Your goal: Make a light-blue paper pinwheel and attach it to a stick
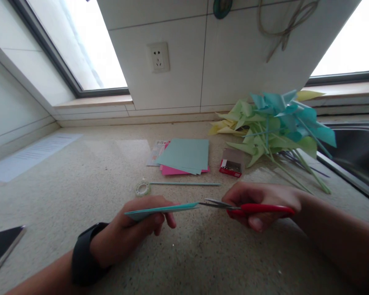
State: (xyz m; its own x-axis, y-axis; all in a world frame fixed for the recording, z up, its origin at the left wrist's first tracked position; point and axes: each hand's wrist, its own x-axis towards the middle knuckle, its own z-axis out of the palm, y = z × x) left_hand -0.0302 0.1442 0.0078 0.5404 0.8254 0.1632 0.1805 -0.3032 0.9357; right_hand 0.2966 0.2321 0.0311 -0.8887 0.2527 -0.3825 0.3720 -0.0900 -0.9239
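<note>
My left hand [141,229] pinches a folded piece of light blue paper [162,209], held nearly edge-on above the counter. Across from it, my right hand [255,205] grips red-handled scissors [264,209]. The scissor blades point left and are slightly apart, with their tips at the paper's right corner. Whether they touch or cut the paper, I cannot tell. Just behind the hands, a thin blue stick [186,184] lies beside a roll of clear tape [142,188]. Farther back rests a stack of light blue paper squares [187,153] over pink paper [175,171].
A small red box [230,163] stands right of the stack. Several green, yellow and blue paper pinwheels [273,119] are heaped by the sink [356,151]. A printed sheet [33,155] lies at the left, with a dark flat device [3,248] nearer.
</note>
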